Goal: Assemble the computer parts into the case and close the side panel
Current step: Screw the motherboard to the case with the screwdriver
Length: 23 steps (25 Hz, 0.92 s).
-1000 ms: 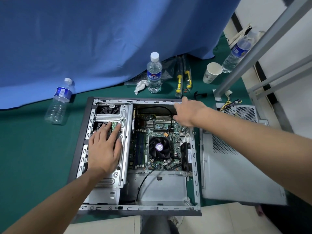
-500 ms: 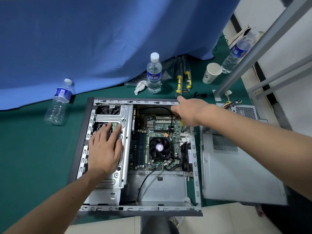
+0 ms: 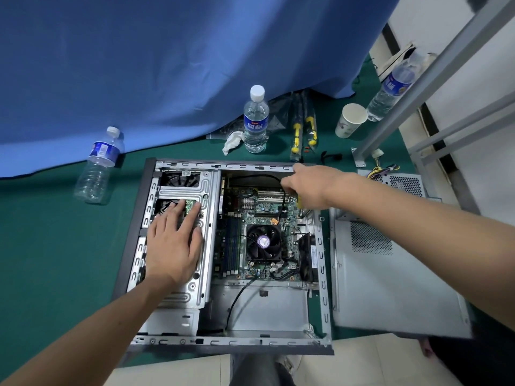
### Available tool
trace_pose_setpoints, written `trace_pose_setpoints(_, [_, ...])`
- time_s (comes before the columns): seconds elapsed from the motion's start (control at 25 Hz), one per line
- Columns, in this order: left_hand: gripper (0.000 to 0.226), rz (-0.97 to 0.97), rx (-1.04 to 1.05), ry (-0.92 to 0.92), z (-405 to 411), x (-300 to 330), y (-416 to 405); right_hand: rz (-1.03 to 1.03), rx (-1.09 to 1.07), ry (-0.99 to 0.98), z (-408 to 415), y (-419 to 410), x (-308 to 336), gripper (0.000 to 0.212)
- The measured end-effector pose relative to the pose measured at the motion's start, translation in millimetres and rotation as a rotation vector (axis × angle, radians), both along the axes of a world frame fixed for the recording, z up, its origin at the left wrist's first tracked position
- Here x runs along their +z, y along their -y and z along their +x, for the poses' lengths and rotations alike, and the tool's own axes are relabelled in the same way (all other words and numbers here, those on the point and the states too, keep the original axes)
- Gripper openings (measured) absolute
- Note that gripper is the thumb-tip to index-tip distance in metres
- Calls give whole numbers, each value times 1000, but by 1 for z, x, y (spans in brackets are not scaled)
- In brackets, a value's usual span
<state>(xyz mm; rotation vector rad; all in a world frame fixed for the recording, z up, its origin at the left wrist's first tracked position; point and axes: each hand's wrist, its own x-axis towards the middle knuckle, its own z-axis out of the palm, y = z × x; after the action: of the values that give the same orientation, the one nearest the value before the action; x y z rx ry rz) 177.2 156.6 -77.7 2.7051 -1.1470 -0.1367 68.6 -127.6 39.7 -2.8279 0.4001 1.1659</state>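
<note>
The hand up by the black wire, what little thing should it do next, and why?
Probably lower what it holds toward the motherboard. The right hand is curled on something yellow, likely a tool, and hovers over the board's far right corner beside the black cable. The left hand rests flat on the drive cage, steadying the case, whose side is open.

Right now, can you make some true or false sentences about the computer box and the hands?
1. The left hand lies flat on the metal drive cage. True.
2. The side panel is closed on the case. False: it lies beside the open case.
3. The paper cup lies tipped over. False: it stands upright.
4. The right hand reaches into the case's far corner. True.
5. A capped water bottle stands behind the case. True.
</note>
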Motion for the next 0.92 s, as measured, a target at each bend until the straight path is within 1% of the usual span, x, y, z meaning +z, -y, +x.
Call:
trace_pose_setpoints(0.08, [53, -9, 0, -3, 0, 0, 1, -101, 104, 98, -3, -5, -2, 22])
trace_pose_setpoints(0.16, [53, -17, -1, -5, -1, 0, 2, -260, 102, 160, -9, -10, -9, 18])
trace_pose_setpoints(0.2, [53, -18, -2, -5, -1, 1, 1, -294, 67, 162, -10, -10, -11, 22])
trace_pose_setpoints(0.24, [53, -18, -3, -4, -1, 0, 1, -284, 10, 130, -9, -9, -11, 27])
trace_pose_setpoints(0.32, [53, -14, -2, -5, 0, 0, 0, -166, -92, 39, -6, -4, -9, 32])
trace_pose_setpoints(0.4, [53, -12, 0, -7, 0, 0, 0, -63, -56, 57, -2, 3, -5, 33])
trace_pose_setpoints(0.48, [53, -18, -1, -4, -1, -1, 1, -80, 38, 123, -2, 3, -3, 37])
trace_pose_setpoints(0.56, [53, -20, -3, -1, -1, -1, 1, -185, 88, 179, -6, -4, -9, 28])
trace_pose_setpoints(0.6, [53, -19, -2, 0, -1, -1, 1, -244, 77, 183, -9, -7, -14, 24])
trace_pose_setpoints(0.64, [53, -17, -1, 1, 0, -1, 1, -279, 42, 171, -12, -10, -17, 26])
trace_pose_setpoints(0.72, [53, -12, -3, -1, 0, -3, 0, -247, -70, 100, -10, -8, -15, 34])
trace_pose_setpoints(0.8, [53, -8, -2, -1, 1, -4, -1, -110, -134, 45, -4, 2, -7, 28])
trace_pose_setpoints(0.84, [53, -8, -1, -1, 1, -5, -2, -51, -118, 45, -3, 7, -3, 26])
trace_pose_setpoints(0.88, [52, -8, -1, 2, 1, -6, -2, -39, -68, 65, -3, 9, 1, 24])
trace_pose_setpoints(0.92, [52, -6, -2, 6, 1, -6, -1, -78, 6, 89, -6, 7, 2, 22])
